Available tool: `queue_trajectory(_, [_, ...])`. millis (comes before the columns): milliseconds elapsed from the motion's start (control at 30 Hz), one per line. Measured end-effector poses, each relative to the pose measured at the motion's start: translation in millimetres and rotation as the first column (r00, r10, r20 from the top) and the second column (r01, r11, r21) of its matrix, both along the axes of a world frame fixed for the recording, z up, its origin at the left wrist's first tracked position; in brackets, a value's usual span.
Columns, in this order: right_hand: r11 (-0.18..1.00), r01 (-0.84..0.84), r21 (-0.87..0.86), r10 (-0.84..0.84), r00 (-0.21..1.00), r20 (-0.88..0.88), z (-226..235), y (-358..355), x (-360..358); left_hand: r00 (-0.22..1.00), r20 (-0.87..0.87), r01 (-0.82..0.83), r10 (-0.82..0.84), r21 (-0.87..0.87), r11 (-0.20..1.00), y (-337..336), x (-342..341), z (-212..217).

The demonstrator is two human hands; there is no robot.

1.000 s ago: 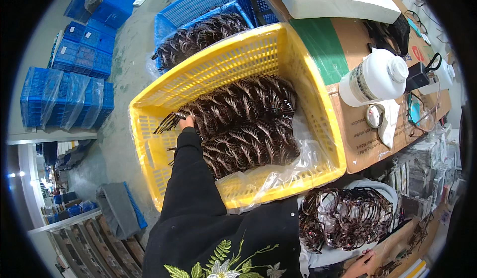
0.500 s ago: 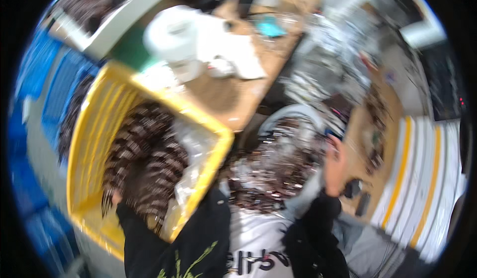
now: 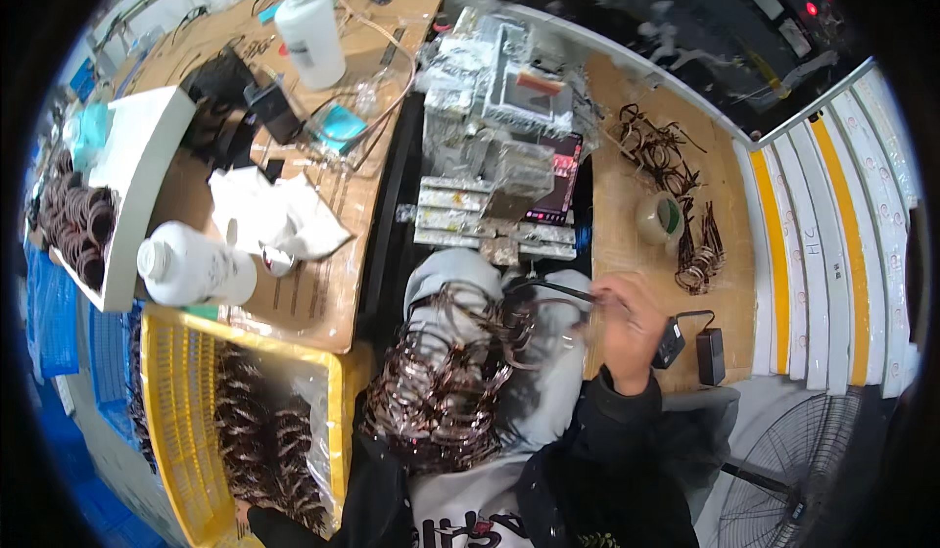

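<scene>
A heap of brown frames (image 3: 431, 386) lies on the lap (image 3: 539, 411), left of the right hand (image 3: 629, 331). That hand, slightly blurred, has its fingers closed on the end of one frame (image 3: 556, 288), which reaches left over the lap. The left hand (image 3: 243, 512) barely shows in the yellow basket (image 3: 340, 401), beside rowed frames (image 3: 259, 430); I cannot tell its grip. Right of the right hand sits an adapter (image 3: 710, 357); farther off, a tape roll (image 3: 658, 217).
</scene>
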State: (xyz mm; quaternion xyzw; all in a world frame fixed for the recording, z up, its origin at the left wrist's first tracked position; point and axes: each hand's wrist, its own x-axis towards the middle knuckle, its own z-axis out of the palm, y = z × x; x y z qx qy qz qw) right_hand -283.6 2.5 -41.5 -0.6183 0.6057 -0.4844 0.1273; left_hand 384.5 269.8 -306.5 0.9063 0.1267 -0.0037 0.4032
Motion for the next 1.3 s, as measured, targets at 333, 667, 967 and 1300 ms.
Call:
queue_trajectory(333, [0.939,0.119,-0.322,0.107,0.790,0.604,-71.4,-128.6,-15.2,-0.092,0.666,0.857,-0.741,0.432,0.282,-199.7,-214.9,131.6])
queue_trajectory(667, [0.914,0.272,-0.301,-0.118,0.888,0.444,-76.2,-146.1,2.9,-0.379,0.667,0.887,-0.641,0.066,-0.457,-321.7,-378.2,247.4])
queue_trajectory(967, [0.972,-0.228,-0.057,0.230,0.973,0.030,-28.1,-36.1,29.1,-0.459,0.581,0.432,-0.672,-0.514,-0.741,-342.7,-467.1,280.0])
queue_trajectory(1300, [0.963,-0.134,0.233,0.161,0.982,-0.100,-42.5,-6.0,10.9,-0.170,0.505,0.548,-0.846,-0.665,-0.507,-348.0,-434.7,255.9])
